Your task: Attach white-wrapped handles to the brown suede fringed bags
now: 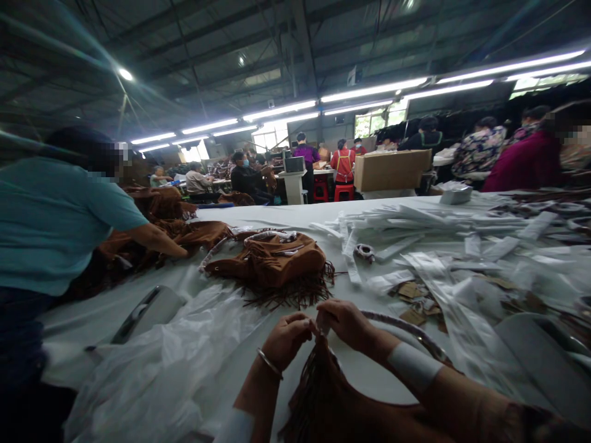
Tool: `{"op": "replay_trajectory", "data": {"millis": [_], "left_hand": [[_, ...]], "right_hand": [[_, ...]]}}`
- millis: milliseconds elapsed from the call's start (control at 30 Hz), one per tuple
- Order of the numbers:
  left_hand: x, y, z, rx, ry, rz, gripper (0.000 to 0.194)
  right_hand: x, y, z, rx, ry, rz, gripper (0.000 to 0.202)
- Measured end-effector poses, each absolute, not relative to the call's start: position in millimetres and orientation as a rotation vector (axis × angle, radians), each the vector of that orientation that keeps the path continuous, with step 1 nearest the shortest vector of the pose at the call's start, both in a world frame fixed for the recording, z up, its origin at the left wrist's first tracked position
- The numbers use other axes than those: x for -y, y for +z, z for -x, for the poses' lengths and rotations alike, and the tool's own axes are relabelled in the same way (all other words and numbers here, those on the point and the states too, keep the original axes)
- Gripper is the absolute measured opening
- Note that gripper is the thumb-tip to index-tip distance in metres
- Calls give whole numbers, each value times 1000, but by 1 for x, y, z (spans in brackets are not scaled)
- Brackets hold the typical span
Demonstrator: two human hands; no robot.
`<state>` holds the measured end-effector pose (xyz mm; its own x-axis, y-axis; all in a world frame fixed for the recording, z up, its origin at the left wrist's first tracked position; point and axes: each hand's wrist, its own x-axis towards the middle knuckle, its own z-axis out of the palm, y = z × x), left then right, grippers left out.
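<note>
Although small brown cardboard tags [414, 316] are scattered to the right, any print on them is too small to be read. The white table [258, 214] is also strewn with white strips [406, 218] and, at the left, crumpled clear plastic [184, 360]; a second fringed brown bag [289, 264] is set just beyond the hands, and further bags are reached into by a co-worker in a teal shirt [60, 203]. Pale wrapping [323, 322] is pinched between the closed fingertips of the left hand [290, 337] and right hand [348, 323], at the peak of a fringed brown handbag [351, 400], whose body lies directly below the fingers, partly hidden by the right forearm.
</note>
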<state>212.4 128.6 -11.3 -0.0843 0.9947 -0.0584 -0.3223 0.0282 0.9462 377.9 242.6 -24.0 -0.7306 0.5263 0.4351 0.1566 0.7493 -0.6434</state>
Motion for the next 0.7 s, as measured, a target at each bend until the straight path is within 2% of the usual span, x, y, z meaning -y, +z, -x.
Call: {"op": "replay_trajectory", "data": {"millis": [100,267,333,433,500,533,600,700], "left_hand": [[-132,-14,-214,-1129,1460,-838,37],[-139,-8,-233,-1428,1316,-1191,44],[-141,-4,-242,-1525,1278,-1397,41],[-145,-5,-246,-1682,1331,-1548,22],[-148,-10,-238,-1684,1391,-1436,14],[-149,-13,-231,-1694,1452,-1305,16],[-151,-19,-211,-1794,1619,-966,28],[-148,-25,-174,-2016,1800,-585,42]], "right_hand": [[-247,-28,-384,2273,846,591,39],[-246,-26,-379,2338,800,546,48],[-244,-24,-374,2357,706,604,50],[-243,-21,-375,2357,513,722,42],[-245,-21,-382,2355,437,745,32],[-245,-22,-388,2378,426,746,30],[-244,-24,-404,2474,431,753,30],[-233,-34,-438,2614,525,732,42]]}}
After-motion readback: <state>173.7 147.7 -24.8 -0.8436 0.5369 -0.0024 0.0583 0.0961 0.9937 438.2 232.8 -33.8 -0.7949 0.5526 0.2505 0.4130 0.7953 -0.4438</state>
